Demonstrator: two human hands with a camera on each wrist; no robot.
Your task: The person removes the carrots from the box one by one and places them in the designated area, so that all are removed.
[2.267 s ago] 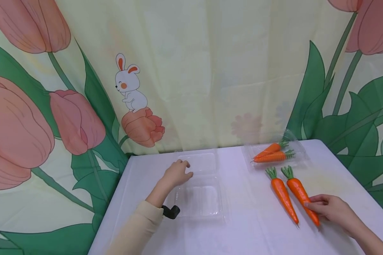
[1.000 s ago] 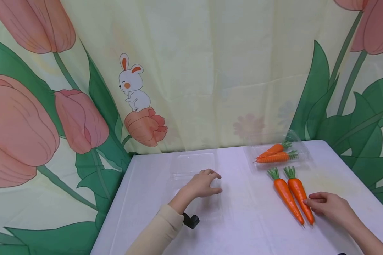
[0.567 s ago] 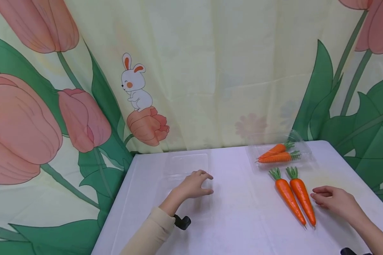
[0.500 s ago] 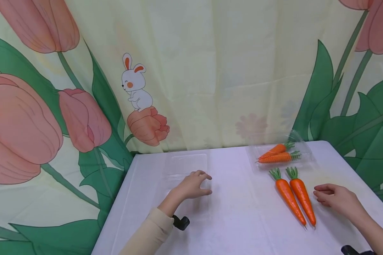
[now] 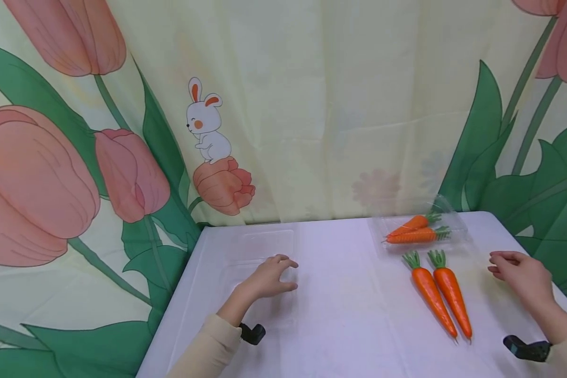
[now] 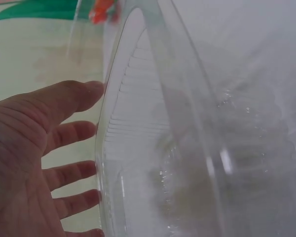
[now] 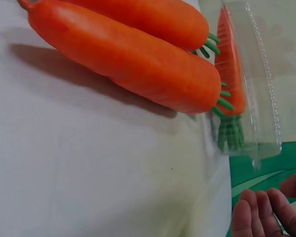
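My left hand (image 5: 266, 278) reaches over an opened clear plastic clamshell box (image 5: 260, 244) on the left of the table. In the left wrist view its fingers are spread and fairly straight, fingertips right at the rim of the clear box (image 6: 153, 98). To the right, two large orange carrots (image 5: 432, 299) (image 5: 455, 299) with green tops lie side by side, tips toward me. My right hand (image 5: 522, 273) hovers right of them, fingers loosely bent, holding nothing. In the right wrist view the nearer carrot (image 7: 128, 64) lies apart from that hand's fingers (image 7: 261, 212).
At the back right stands a second clear clamshell box (image 5: 455, 226) with two smaller carrots (image 5: 413, 235) in it. A white cloth covers the table (image 5: 349, 315). Behind it hangs a curtain (image 5: 283, 105) printed with tulips and a rabbit.
My right hand has brought the right carrot closer beside the other, let go and drawn away rightward. My left hand has crossed to the box's right side, and the box has slid left.
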